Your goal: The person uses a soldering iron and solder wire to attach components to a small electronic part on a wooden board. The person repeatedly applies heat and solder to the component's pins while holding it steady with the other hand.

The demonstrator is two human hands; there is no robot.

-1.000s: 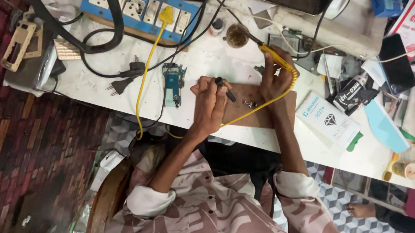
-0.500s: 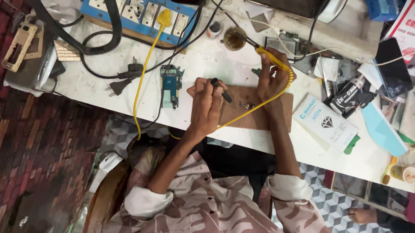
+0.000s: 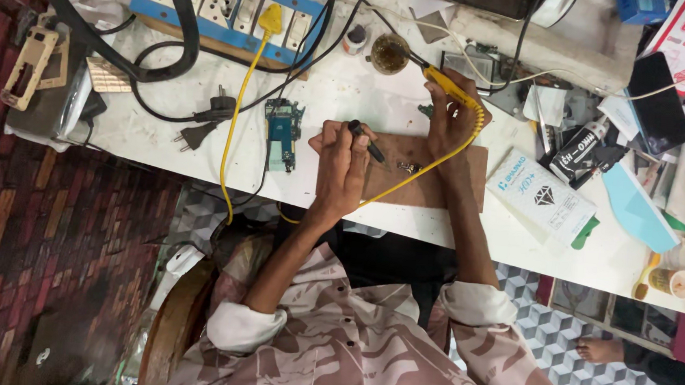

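Left hand (image 3: pixel 343 164) grips dark tweezers (image 3: pixel 369 147) angled right toward small metal part (image 3: pixel 406 167) on brown board (image 3: pixel 441 176) on worktop (image 3: pixel 342 95), right hand (image 3: pixel 448 119) grasps yellow soldering iron (image 3: pixel 440 84), tip pointing away up-left at flux tin (image 3: pixel 389 54); left hand nearer the part.

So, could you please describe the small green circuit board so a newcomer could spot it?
On the white workbench, below the blue switchboard, the circuit board lies just beside the left hand. It alone is green, narrow and bare.
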